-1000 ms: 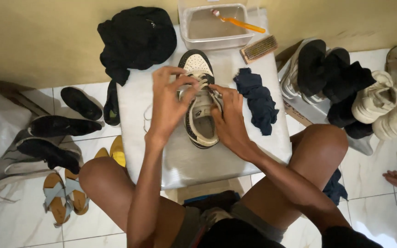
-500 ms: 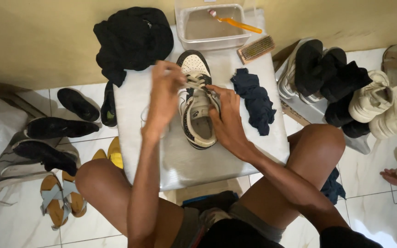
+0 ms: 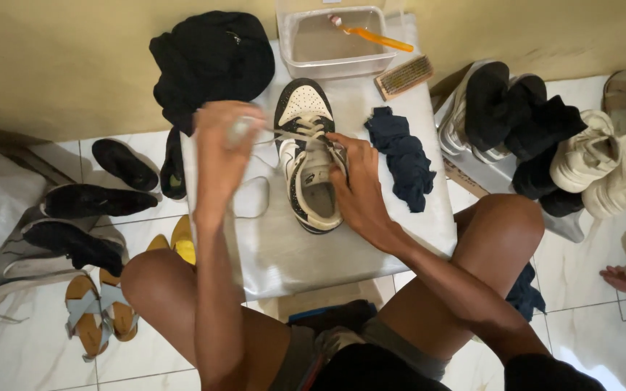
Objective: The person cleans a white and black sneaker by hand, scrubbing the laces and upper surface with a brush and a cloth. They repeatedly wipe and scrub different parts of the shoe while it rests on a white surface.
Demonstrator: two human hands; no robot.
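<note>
Left hand (image 3: 222, 145) lifted, pulling white lace (image 3: 284, 135) | right hand (image 3: 356, 185) steadies sneaker (image 3: 311, 188)

small silver-grey table (image 3: 313, 261), bearing a black-and-cream sneaker (image 3: 311, 163), dark blue cloth (image 3: 402, 157), black garment (image 3: 211, 61), clear plastic tub (image 3: 335, 45) and wooden scrub brush (image 3: 404, 76); around it, white floor tiles (image 3: 588, 261).

My left hand (image 3: 220, 148) is raised off the counter (image 3: 284, 253), blurred, fingers pinched shut around a thin white lace, and it sits to the left of the sneaker (image 3: 311, 156). Its forearm runs straight up from my lap, between my bare knees. My right hand (image 3: 356, 185) lies against the sneaker's right side, fingers curled onto the lacing near the tongue in a steadying grip, wrist bent, forearm angling back toward my right knee.
</note>
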